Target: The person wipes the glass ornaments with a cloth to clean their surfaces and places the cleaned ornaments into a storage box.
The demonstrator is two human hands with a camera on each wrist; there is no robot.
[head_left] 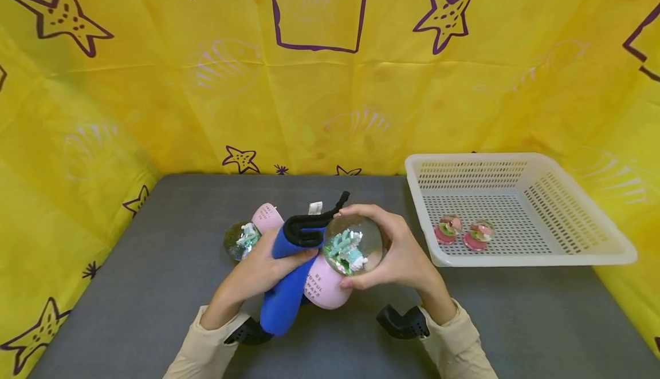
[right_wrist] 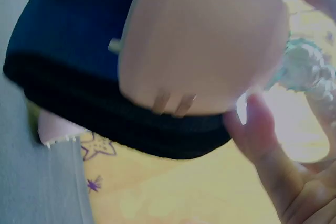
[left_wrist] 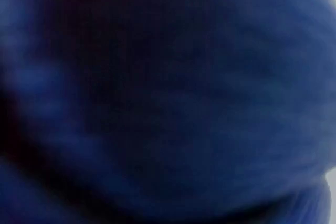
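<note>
My right hand (head_left: 407, 256) grips a snow globe (head_left: 344, 261) by its glass ball, thumb below and fingers above. Inside the ball is a mint-green and white figure; the pink base, printed with lettering, points down and left. My left hand (head_left: 260, 273) holds a folded blue cloth (head_left: 285, 299) with black edging and a white tag, up against the globe. In the right wrist view the pink base (right_wrist: 205, 45) covers part of the cloth (right_wrist: 68, 35). Only blurred blue fabric (left_wrist: 210, 98) fills the left wrist view. Behind my left hand, a second snow globe (head_left: 248, 236) lies tilted on the table.
A white plastic basket (head_left: 536, 260) stands on the right of the grey table (head_left: 170, 236). Two small pink-based globes, one at left (head_left: 446, 231) and one beside it (head_left: 476, 237), sit inside it. Yellow patterned fabric (head_left: 309, 98) hangs behind and along the sides.
</note>
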